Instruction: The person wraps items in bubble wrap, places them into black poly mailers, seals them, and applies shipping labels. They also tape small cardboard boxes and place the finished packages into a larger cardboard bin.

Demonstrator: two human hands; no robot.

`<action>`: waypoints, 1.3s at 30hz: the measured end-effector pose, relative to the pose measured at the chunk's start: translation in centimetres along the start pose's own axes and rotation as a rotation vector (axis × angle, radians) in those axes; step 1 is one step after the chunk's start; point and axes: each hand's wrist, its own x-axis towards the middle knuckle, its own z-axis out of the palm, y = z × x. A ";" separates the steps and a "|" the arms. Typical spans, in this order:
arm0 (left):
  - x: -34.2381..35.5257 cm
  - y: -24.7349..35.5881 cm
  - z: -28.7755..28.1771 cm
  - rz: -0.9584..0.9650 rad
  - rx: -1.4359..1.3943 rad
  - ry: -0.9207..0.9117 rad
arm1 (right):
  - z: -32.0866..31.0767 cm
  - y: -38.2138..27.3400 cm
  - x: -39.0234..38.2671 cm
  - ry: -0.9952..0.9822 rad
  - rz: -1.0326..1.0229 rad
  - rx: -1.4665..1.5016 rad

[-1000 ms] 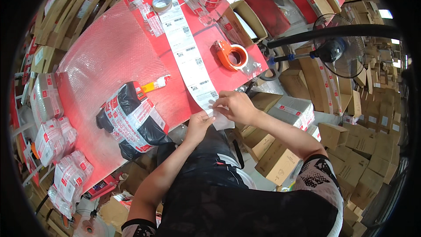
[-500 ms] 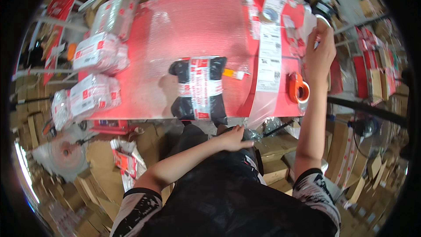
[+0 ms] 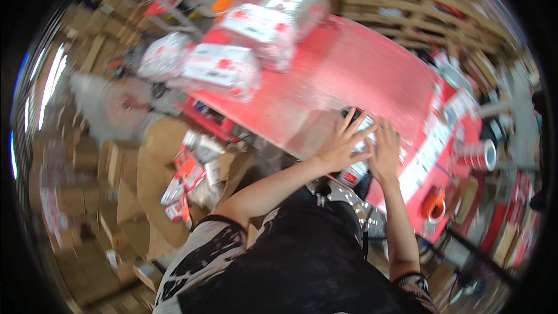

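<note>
A black plastic-wrapped parcel (image 3: 356,170) with white and red tape around it lies at the near edge of the red table (image 3: 279,110). My left hand (image 3: 346,146) rests on it, open, with the fingers spread. Close beside it, my right hand (image 3: 384,154) lies on the parcel's right part with its fingers stretched out. Between them they cover most of the parcel. To the right of my right hand runs a long strip of white labels (image 3: 427,154). Beyond that sit an orange tape dispenser (image 3: 433,206) and a roll of red and white tape (image 3: 478,155).
Several clear-wrapped parcels with white labels (image 3: 216,70) are grouped at the table's left end. Clear wrap (image 3: 372,61) covers the table's middle. Left of the table are a fan (image 3: 128,104) and an open carton (image 3: 156,183) with packaging scraps beside it.
My right hand has come from the table's far right side to the parcel. My left hand has moved up from the near edge onto it. The view has turned left.
</note>
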 end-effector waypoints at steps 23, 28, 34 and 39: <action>30.8 14.5 -10.3 0.261 -1.375 -0.157 | 11.7 -23.8 -34.9 0.401 1.613 0.152; 15.2 13.1 7.7 0.101 -1.252 -1.463 | 25.3 -40.4 -37.9 -0.275 2.136 0.644; -10.2 9.5 3.8 0.745 0.468 -2.224 | 38.3 -49.4 -35.7 0.700 2.458 1.073; -13.6 11.2 6.8 0.565 0.612 -2.071 | 46.3 -48.6 -45.4 1.129 2.625 0.962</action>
